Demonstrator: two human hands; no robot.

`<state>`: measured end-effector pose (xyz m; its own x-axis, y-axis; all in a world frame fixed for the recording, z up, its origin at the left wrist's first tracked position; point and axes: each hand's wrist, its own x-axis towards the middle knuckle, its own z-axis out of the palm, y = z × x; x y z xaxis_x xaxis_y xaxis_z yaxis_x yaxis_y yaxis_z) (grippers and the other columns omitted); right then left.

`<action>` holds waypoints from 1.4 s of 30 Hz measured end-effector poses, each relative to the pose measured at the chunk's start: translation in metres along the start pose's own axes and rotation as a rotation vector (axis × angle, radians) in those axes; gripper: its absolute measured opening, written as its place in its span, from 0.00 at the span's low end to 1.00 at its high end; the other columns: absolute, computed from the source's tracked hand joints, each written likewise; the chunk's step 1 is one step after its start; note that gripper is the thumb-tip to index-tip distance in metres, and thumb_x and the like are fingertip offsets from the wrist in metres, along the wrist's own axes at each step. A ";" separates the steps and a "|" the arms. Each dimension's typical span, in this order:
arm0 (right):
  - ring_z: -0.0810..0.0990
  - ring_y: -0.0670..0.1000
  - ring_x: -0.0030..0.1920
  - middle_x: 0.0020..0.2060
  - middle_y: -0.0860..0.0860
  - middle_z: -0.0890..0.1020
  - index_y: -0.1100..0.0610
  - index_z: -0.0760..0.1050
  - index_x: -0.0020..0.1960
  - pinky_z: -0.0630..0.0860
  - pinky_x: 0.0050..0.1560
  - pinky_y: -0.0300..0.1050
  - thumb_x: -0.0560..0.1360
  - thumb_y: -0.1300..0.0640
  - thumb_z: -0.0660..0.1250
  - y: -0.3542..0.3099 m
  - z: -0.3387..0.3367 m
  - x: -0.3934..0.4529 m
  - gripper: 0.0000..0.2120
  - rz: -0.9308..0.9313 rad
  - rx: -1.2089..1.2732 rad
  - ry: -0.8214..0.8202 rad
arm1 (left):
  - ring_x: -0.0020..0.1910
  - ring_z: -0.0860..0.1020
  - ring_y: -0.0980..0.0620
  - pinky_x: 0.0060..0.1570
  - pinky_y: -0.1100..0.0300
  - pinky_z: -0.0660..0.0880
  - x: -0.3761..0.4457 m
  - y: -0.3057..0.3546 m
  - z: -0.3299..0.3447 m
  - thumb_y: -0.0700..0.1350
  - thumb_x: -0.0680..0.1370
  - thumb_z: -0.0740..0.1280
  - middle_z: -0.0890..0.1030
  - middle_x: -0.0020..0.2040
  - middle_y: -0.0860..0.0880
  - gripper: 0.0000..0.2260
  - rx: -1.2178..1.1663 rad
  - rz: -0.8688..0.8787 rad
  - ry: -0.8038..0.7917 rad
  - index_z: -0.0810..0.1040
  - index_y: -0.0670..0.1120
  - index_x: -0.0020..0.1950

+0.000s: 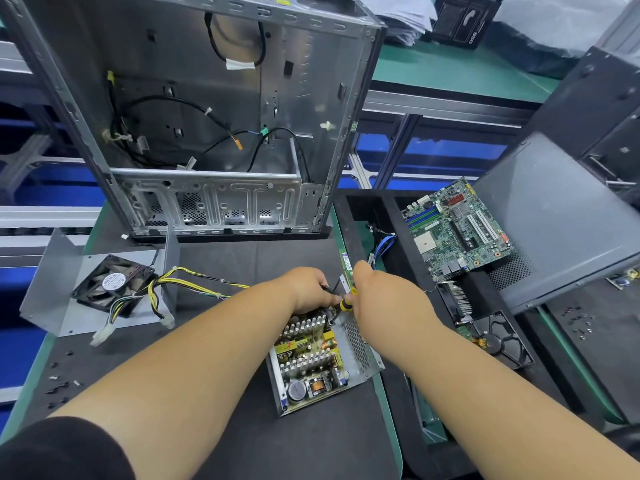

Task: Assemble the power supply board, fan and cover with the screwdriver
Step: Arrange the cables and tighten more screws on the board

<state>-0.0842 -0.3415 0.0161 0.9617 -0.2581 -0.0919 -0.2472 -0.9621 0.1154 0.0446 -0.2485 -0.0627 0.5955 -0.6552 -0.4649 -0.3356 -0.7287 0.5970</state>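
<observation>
On the dark mat (214,271) near the middle of the bench sits the power supply board (313,358), lying in its open metal tray (360,348). Both hands meet at the far end of that tray. The right hand (381,296) has its fingers curled round the yellow and black screwdriver (344,303), which tilts down toward the far corner of the board. The left hand (308,289) has its fingers bent and rests on the far edge of the board, just beside the screwdriver; I cannot tell if it pinches something small there.

Off to the left lies the fan (110,284), flat on the grey metal cover (52,289). Yellow and black wires (194,282) run from the board toward it. Small screws (62,382) are scattered on the mat near the left edge. Behind stands an open computer case (207,116). To the right, a green motherboard (457,226) leans in a black bin.
</observation>
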 end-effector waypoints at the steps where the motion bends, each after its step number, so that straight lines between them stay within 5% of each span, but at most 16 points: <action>1: 0.64 0.47 0.26 0.30 0.47 0.66 0.54 0.57 0.48 0.56 0.24 0.43 0.80 0.54 0.62 0.001 0.000 0.000 0.13 0.003 -0.001 0.001 | 0.41 0.73 0.48 0.42 0.57 0.68 0.000 0.000 0.000 0.57 0.76 0.69 0.78 0.43 0.45 0.19 -0.001 -0.001 0.000 0.81 0.41 0.52; 8: 0.64 0.47 0.27 0.30 0.48 0.67 0.54 0.58 0.49 0.56 0.24 0.44 0.82 0.50 0.60 0.000 0.000 0.000 0.12 0.008 0.035 0.021 | 0.39 0.75 0.49 0.40 0.58 0.71 -0.001 0.000 0.001 0.57 0.75 0.69 0.80 0.41 0.46 0.15 0.014 -0.001 0.025 0.81 0.46 0.46; 15: 0.67 0.52 0.30 0.32 0.47 0.66 0.52 0.57 0.46 0.57 0.26 0.45 0.81 0.45 0.59 0.006 -0.003 -0.008 0.15 -0.064 0.124 0.097 | 0.53 0.77 0.48 0.55 0.53 0.75 -0.004 0.002 0.002 0.57 0.74 0.69 0.81 0.54 0.48 0.16 0.014 0.006 0.112 0.78 0.49 0.55; 19: 0.72 0.54 0.35 0.34 0.47 0.73 0.51 0.66 0.47 0.65 0.31 0.46 0.77 0.47 0.63 0.017 -0.012 -0.020 0.09 -0.028 0.363 0.253 | 0.56 0.77 0.48 0.58 0.53 0.74 -0.013 0.009 -0.007 0.56 0.77 0.66 0.78 0.58 0.48 0.18 0.055 0.030 0.228 0.75 0.49 0.62; 22: 0.74 0.51 0.33 0.31 0.47 0.76 0.48 0.71 0.44 0.70 0.32 0.46 0.74 0.48 0.66 0.032 -0.018 -0.025 0.06 0.121 0.662 0.279 | 0.54 0.77 0.52 0.53 0.57 0.73 -0.031 0.014 -0.022 0.54 0.78 0.65 0.79 0.56 0.52 0.11 -0.087 0.056 0.334 0.77 0.52 0.58; 26: 0.81 0.53 0.36 0.34 0.51 0.84 0.52 0.76 0.36 0.79 0.40 0.56 0.69 0.52 0.69 0.044 -0.023 -0.022 0.05 0.339 1.259 0.164 | 0.48 0.78 0.58 0.44 0.62 0.70 -0.071 0.009 -0.036 0.51 0.78 0.66 0.80 0.47 0.58 0.03 -0.303 0.045 0.509 0.78 0.58 0.47; 29: 0.76 0.46 0.29 0.33 0.49 0.85 0.53 0.79 0.31 0.71 0.33 0.44 0.72 0.57 0.67 0.039 -0.021 -0.012 0.11 0.323 1.498 0.028 | 0.46 0.79 0.54 0.46 0.60 0.73 -0.102 -0.008 -0.037 0.48 0.78 0.67 0.81 0.44 0.56 0.03 -0.388 -0.017 0.649 0.80 0.55 0.46; 31: 0.76 0.46 0.30 0.33 0.50 0.85 0.56 0.79 0.40 0.69 0.31 0.40 0.75 0.62 0.64 0.028 -0.017 -0.006 0.08 0.317 1.665 -0.105 | 0.47 0.80 0.52 0.50 0.57 0.75 -0.123 -0.021 -0.033 0.46 0.78 0.68 0.82 0.44 0.54 0.03 -0.433 -0.063 0.719 0.81 0.53 0.47; 35: 0.81 0.46 0.33 0.38 0.51 0.86 0.60 0.75 0.54 0.73 0.34 0.40 0.77 0.63 0.64 -0.005 -0.013 -0.004 0.06 0.119 1.799 -0.268 | 0.47 0.81 0.49 0.53 0.53 0.76 -0.161 -0.046 -0.023 0.45 0.77 0.69 0.82 0.44 0.51 0.03 -0.511 -0.137 0.819 0.81 0.53 0.46; 42: 0.85 0.50 0.39 0.40 0.53 0.86 0.56 0.77 0.55 0.78 0.43 0.42 0.75 0.67 0.65 -0.068 -0.014 -0.003 0.11 -0.113 1.851 -0.478 | 0.44 0.81 0.51 0.46 0.61 0.75 -0.227 -0.092 -0.011 0.44 0.78 0.67 0.84 0.43 0.51 0.06 -0.578 -0.288 1.009 0.82 0.53 0.45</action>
<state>-0.0691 -0.2738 0.0222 0.9517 0.1148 -0.2846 -0.3043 0.2317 -0.9240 -0.0515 -0.0304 -0.0046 0.9856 0.1575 -0.0617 0.1280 -0.4559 0.8808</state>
